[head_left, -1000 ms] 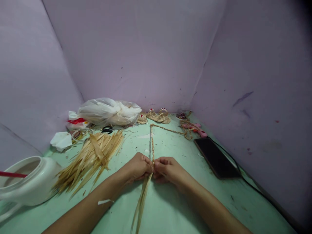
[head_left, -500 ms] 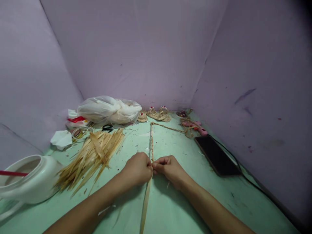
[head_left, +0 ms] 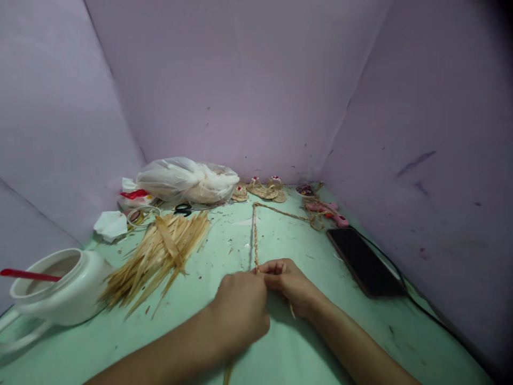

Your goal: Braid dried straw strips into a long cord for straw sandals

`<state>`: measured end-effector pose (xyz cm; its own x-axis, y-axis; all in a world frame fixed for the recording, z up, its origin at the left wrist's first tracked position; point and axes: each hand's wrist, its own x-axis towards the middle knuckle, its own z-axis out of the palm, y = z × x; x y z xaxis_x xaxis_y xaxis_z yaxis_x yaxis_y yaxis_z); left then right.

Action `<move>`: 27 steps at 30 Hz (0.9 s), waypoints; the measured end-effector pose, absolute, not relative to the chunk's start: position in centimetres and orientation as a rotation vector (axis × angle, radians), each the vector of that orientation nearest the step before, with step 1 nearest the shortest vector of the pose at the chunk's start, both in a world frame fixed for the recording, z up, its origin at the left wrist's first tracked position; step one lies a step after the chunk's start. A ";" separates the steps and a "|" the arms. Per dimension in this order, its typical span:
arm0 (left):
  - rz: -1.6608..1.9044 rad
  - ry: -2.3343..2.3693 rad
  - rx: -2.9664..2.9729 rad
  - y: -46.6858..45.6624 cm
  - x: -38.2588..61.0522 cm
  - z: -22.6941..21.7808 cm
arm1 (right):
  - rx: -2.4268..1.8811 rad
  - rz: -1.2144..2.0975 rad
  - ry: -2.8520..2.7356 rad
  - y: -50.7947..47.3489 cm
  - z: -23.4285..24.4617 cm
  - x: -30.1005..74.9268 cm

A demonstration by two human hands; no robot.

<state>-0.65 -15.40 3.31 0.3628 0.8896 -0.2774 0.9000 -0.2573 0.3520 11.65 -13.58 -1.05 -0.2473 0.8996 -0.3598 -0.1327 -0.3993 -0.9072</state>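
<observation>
A thin braided straw cord (head_left: 255, 230) runs from the back of the green table (head_left: 280, 347) toward me. My right hand (head_left: 290, 283) is closed in a pinch on the cord's near end. My left hand (head_left: 240, 310) is closed around loose straw strands just in front of it, and one strand (head_left: 227, 377) pokes out below the fist. The two hands touch at the braid. A pile of flat straw strips (head_left: 160, 256) lies to the left of my hands.
A white jar (head_left: 56, 291) with a red stick stands at the left. At the back are a plastic bag (head_left: 188, 182), black scissors (head_left: 183, 209), tape rolls (head_left: 140, 215), woven straw pieces (head_left: 264, 188) and a pink glue gun (head_left: 326, 211). A dark phone (head_left: 366, 262) lies right.
My left hand has moved toward me and over the loose strands, hiding most of them. The right hand keeps its pinch on the braid. The view has shifted slightly.
</observation>
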 end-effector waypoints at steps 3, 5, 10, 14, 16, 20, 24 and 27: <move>0.268 1.635 2.023 -13.3 -1.8 3.8 | -1.252 1.774 -1.062 -13.5 -1.0 12.1; 0.404 1.586 1.685 -12.1 -2.1 3.2 | -1.245 1.801 -1.094 -13.4 -1.1 12.3; 0.346 1.128 1.094 -11.3 -1.5 0.9 | -1.252 1.811 -1.151 -13.0 -1.5 12.7; 0.219 1.219 1.231 -11.4 -1.4 0.6 | -1.302 1.590 -1.478 -12.9 -1.8 12.7; 0.175 1.334 1.330 -11.4 -1.3 0.4 | -1.433 1.301 -1.665 -13.2 -1.8 12.6; 0.289 1.498 1.596 -11.4 -1.1 -0.8 | -1.605 0.767 -1.934 -14.1 -1.1 12.2; 0.431 1.427 1.667 -11.4 -1.1 -1.3 | -1.656 0.821 -1.951 -14.0 -0.4 12.7; 0.404 1.389 1.489 -11.7 -0.9 -0.6 | -1.721 0.963 -1.875 -13.7 -0.2 13.4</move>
<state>-0.89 -11.67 -0.65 0.2798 0.8822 -0.3787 0.5416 0.1807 0.8210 13.40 -13.70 -0.16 -0.1479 0.9780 -0.1471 0.6890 -0.0048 -0.7247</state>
